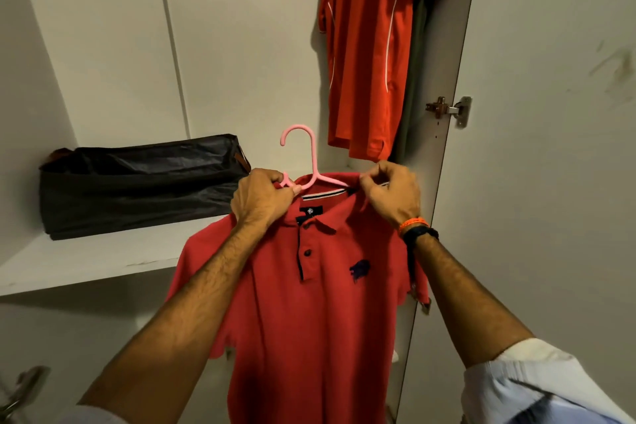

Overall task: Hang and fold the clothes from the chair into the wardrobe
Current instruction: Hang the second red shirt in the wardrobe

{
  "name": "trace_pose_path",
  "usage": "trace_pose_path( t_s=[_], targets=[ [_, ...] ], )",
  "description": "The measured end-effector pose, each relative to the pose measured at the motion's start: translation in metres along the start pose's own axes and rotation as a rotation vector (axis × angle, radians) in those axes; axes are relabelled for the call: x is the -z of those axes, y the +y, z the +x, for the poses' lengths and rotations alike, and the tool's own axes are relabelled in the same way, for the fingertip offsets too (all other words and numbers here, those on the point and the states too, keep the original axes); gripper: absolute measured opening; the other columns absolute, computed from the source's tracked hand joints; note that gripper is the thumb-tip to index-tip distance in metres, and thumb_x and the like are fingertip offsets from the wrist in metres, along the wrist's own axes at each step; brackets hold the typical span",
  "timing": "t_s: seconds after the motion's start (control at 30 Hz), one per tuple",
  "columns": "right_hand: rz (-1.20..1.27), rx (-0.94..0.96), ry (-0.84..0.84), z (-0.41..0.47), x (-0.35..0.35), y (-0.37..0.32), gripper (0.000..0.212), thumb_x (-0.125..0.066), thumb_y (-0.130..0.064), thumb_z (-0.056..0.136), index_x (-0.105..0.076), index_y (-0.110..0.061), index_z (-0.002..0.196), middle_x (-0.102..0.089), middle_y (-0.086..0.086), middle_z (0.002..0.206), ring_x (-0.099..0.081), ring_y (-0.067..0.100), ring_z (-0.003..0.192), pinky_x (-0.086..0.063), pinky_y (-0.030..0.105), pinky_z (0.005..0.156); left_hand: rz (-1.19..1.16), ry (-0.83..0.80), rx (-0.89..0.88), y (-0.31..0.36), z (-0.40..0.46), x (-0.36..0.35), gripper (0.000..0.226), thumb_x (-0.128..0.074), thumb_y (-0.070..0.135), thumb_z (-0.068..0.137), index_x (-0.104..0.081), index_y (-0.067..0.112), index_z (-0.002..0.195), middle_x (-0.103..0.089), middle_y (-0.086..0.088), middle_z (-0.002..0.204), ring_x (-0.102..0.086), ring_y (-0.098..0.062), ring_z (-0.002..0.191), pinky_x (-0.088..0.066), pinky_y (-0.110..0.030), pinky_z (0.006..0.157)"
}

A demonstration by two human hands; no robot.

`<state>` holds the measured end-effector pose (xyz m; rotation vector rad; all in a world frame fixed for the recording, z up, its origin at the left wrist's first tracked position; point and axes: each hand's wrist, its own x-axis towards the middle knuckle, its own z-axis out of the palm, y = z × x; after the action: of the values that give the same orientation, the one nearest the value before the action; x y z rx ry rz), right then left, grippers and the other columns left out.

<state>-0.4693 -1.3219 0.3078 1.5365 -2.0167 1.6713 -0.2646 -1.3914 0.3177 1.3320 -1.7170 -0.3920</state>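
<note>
Both forearms reach up from the lower corners, meeting at centre frame. Left hand, knuckles toward camera, fingers curled round the left arm of the pink hanger together with the shirt's shoulder fabric. Right hand pinches the collar and the hanger's right arm at the neck opening; two bands on that wrist, one orange, one dark.

The red polo shirt hangs from the hanger in front of the open wardrobe, front facing camera, hook upright at 12 o'clock above the collar. Placket with two dark buttons visible; one dark chest emblem, design too small to read.

Count: one pink hanger, one polo held. At 1 o'clock, one red shirt with white piping hangs already, its top cut off by the frame; a dark garment behind it, mostly hidden. One dark fabric bag on the shelf at 9 o'clock. One door hinge at 3 o'clock.

Polo hem cut off below. Blurred metal object at the lower left corner, unidentifiable.
</note>
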Motion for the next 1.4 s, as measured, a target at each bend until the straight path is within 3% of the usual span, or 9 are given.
trace_pose_path(
  t_s=[0.2, 0.37, 0.53, 0.7, 0.83, 0.93, 1.0, 1.2, 1.4],
  targets=[
    [-0.031, 0.243, -0.257, 0.003, -0.022, -0.008, 0.030, -0.078, -0.038, 0.077, -0.068, -0.024, 0.101, -0.065, -0.010, 0.106, -0.059, 0.008, 0.094, -0.048, 0.024, 0.084, -0.018, -0.042, -0.046, -0.016, 0.003, 0.004, 0.028, -0.082, 0.042, 0.072, -0.078, 0.028, 0.096, -0.074, -0.002, 0.101, -0.065, -0.028, 0.099, -0.049, -0.031, 0.077],
    [-0.106, 0.257, -0.454, 0.003, -0.040, -0.022, 0.016, -0.076, -0.039, 0.083, -0.070, -0.025, 0.081, -0.064, -0.013, 0.070, -0.056, -0.002, 0.061, -0.041, 0.022, 0.060, -0.071, -0.096, -0.168, -0.024, 0.005, 0.006, 0.023, -0.083, 0.035, 0.073, -0.078, 0.021, 0.091, -0.074, 0.004, 0.107, -0.065, -0.019, 0.104, -0.051, -0.030, 0.085],
    [-0.035, 0.145, -0.356, 0.001, -0.049, -0.015, 0.012, -0.076, -0.044, 0.081, -0.073, -0.033, 0.076, -0.072, -0.009, 0.071, -0.065, 0.007, 0.067, -0.052, 0.030, 0.064, -0.157, -0.189, -0.175, -0.042, 0.014, 0.019, 0.040, -0.087, 0.021, 0.071, -0.074, 0.019, 0.110, -0.070, 0.006, 0.109, -0.061, -0.007, 0.100, -0.039, -0.010, 0.085],
    [-0.059, 0.083, -0.257, -0.001, -0.053, -0.012, 0.019, -0.076, -0.052, 0.078, -0.075, -0.032, 0.076, -0.068, -0.009, 0.066, -0.060, 0.011, 0.065, -0.048, 0.032, 0.062, -0.265, -0.099, 0.013, -0.062, 0.016, 0.023, 0.059, -0.087, 0.042, 0.069, -0.064, 0.018, 0.117, -0.067, 0.002, 0.103, -0.065, -0.016, 0.096, -0.051, -0.026, 0.089],
    [-0.068, 0.100, -0.254, -0.008, -0.058, -0.019, 0.024, -0.076, -0.051, 0.079, -0.079, -0.029, 0.085, -0.071, -0.010, 0.071, -0.063, 0.009, 0.066, -0.048, 0.028, 0.059, -0.153, 0.034, 0.133, -0.051, 0.011, 0.028, 0.064, -0.056, 0.073, 0.081, -0.072, 0.012, 0.089, -0.064, 0.000, 0.077, -0.060, -0.027, 0.093, -0.043, -0.033, 0.081],
    [-0.118, 0.163, -0.260, -0.014, -0.060, -0.021, 0.024, -0.075, -0.050, 0.080, -0.079, -0.029, 0.091, -0.071, -0.010, 0.073, -0.063, 0.009, 0.068, -0.047, 0.026, 0.060, 0.037, -0.045, 0.261, -0.042, 0.021, 0.034, 0.077, -0.053, 0.077, 0.078, -0.068, 0.008, 0.109, -0.066, -0.016, 0.114, -0.059, -0.037, 0.111, -0.045, -0.038, 0.085],
    [-0.166, 0.210, -0.263, -0.017, -0.060, -0.021, 0.026, -0.073, -0.050, 0.081, -0.079, -0.029, 0.096, -0.074, -0.008, 0.078, -0.064, 0.011, 0.074, -0.048, 0.026, 0.063, 0.125, -0.157, 0.291, -0.039, 0.026, 0.039, 0.072, -0.061, 0.065, 0.073, -0.065, 0.008, 0.116, -0.066, -0.016, 0.119, -0.062, -0.036, 0.108, -0.051, -0.035, 0.087],
    [-0.275, 0.358, -0.288, -0.031, -0.065, -0.021, 0.030, -0.070, -0.050, 0.085, -0.078, -0.026, 0.100, -0.075, -0.005, 0.091, -0.067, 0.017, 0.082, -0.044, 0.027, 0.064, 0.220, -0.355, 0.343, -0.029, 0.018, 0.048, 0.013, -0.053, 0.016, 0.069, -0.063, 0.009, 0.064, -0.064, -0.004, 0.046, -0.063, -0.018, 0.041, -0.053, -0.020, 0.048],
    [-0.400, 0.333, -0.329, -0.037, -0.065, -0.012, 0.033, -0.069, -0.052, 0.085, -0.077, -0.025, 0.103, -0.075, -0.003, 0.094, -0.066, 0.023, 0.089, -0.049, 0.033, 0.071, -0.332, -0.342, 0.515, -0.048, 0.027, 0.037, 0.019, -0.045, 0.002, 0.094, -0.058, -0.006, 0.105, -0.061, -0.017, 0.064, -0.065, -0.027, 0.046, -0.056, -0.042, 0.043]
  ],
)
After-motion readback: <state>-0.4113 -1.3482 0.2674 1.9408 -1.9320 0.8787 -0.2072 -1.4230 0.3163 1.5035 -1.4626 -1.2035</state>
